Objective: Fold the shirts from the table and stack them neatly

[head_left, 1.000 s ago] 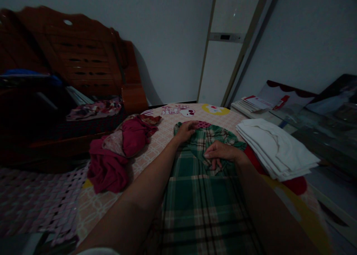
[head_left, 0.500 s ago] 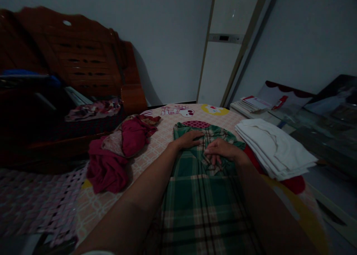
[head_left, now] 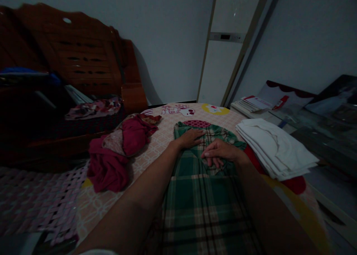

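Note:
A green plaid garment (head_left: 192, 195) lies spread on the patterned tablecloth (head_left: 150, 154), its near end running out of the bottom of the view. My left hand (head_left: 192, 138) rests flat on its far part, fingers stretched to the right. Just right of it, my right hand (head_left: 220, 152) touches the cloth with bent fingers, thumb and forefinger close together; wrinkles gather beneath. Whether a fold is pinched there is hard to see in the dim light. Beside the right forearm sits a stack of folded white cloth (head_left: 276, 147).
Crumpled magenta clothing (head_left: 111, 165) lies at the table's left. A wooden bench (head_left: 80, 58) stands behind it, with a woven pink seat (head_left: 41, 203) nearer. Papers (head_left: 251, 104) and a glass-topped surface (head_left: 320, 136) are at right; a tall white cabinet unit (head_left: 220, 69) stands by the wall.
My right hand has shifted slightly left across the plaid cloth. The left hand stays flat in nearly the same place.

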`<state>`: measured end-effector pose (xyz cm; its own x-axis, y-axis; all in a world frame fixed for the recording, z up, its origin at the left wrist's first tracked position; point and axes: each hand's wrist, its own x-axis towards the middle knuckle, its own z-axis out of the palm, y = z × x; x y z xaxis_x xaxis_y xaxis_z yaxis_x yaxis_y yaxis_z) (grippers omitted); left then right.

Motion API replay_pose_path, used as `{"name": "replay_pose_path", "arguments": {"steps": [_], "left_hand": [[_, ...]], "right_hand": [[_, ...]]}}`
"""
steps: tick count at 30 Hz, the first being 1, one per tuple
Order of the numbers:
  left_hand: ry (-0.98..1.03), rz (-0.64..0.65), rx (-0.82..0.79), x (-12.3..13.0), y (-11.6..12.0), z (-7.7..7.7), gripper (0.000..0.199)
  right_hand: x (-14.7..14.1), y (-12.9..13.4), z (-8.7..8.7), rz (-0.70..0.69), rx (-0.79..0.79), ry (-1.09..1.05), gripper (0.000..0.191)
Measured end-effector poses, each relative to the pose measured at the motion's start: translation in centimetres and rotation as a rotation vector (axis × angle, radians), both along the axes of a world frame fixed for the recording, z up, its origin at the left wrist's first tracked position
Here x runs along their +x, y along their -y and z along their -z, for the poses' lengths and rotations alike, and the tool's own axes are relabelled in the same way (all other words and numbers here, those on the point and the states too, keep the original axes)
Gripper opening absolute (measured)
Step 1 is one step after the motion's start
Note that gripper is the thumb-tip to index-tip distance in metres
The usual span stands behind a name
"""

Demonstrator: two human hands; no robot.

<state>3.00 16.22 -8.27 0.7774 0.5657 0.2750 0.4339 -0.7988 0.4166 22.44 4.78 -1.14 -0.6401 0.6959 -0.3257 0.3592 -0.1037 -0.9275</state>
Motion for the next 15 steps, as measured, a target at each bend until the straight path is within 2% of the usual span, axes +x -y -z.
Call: {"name": "replay_pose_path", "arguments": {"steps": [3, 8, 11, 13, 15], "left_hand": [[-0.012, -0.006, 0.011, 0.0, 0.1, -0.2, 0.051], [-0.106, -0.017, 0.045, 0.0, 0.3, -0.5, 0.055], [-0.119, -0.019, 0.032, -0.1, 0.4, -0.6, 0.056], [-0.109, -0.025, 0.004, -0.3, 0.5, -0.8, 0.056], [-0.077, -0.028, -0.051, -0.5, 0.6, -1.2, 0.056]], "right_hand": [[0.0, 0.1, -0.2, 0.004, 0.007, 0.002, 0.042], [-0.6, -0.1, 0.7, -0.034, -0.008, 0.219, 0.036], [-0.1, -0.3, 0.6, -0.001, 0.026, 0.201, 0.034], [1.1, -0.6, -0.3, 0.131, 0.130, 0.191, 0.033], [2.8, -0.9, -1.4, 0.365, 0.273, 0.265, 0.028]]}}
